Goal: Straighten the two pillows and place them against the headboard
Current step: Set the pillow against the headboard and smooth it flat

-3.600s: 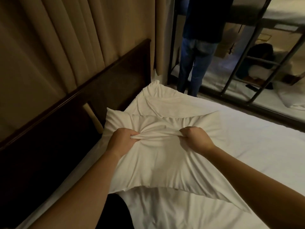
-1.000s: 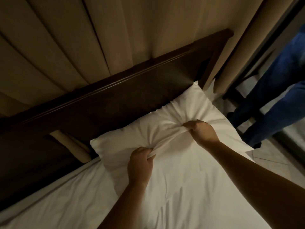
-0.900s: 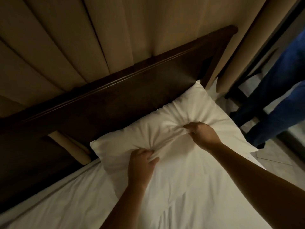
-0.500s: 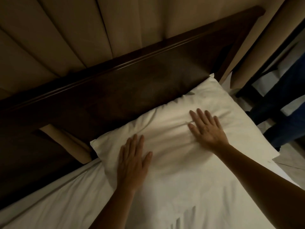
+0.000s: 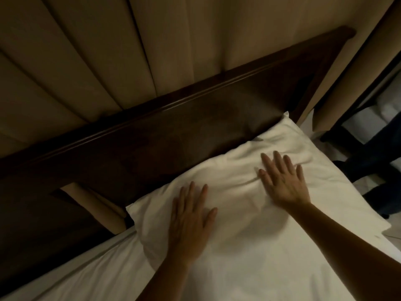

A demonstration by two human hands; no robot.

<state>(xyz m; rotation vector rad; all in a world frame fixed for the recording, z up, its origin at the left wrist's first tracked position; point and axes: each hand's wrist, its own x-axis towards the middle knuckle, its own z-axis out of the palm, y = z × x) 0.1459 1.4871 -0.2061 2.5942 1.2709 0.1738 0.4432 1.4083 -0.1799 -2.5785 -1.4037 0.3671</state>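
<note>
A white pillow (image 5: pixel 238 177) lies on the bed with its long edge against the dark wooden headboard (image 5: pixel 173 135). My left hand (image 5: pixel 191 222) rests flat on its near-left part, fingers spread. My right hand (image 5: pixel 282 181) lies flat on its right half, fingers spread too, with creases in the cloth around it. Neither hand grips anything. I see only one pillow clearly; whether another lies under it I cannot tell.
White sheet (image 5: pixel 97 274) covers the mattress at lower left. Beige pleated curtains (image 5: pixel 130 51) hang behind the headboard. At the right edge are a dark metal frame (image 5: pixel 355 105) and a person's legs in dark trousers (image 5: pixel 373 166) beside the bed.
Both hands let go of the pinched pillow fabric and now lie flat on the pillow. The pillow has settled against the headboard, and the view has shifted left.
</note>
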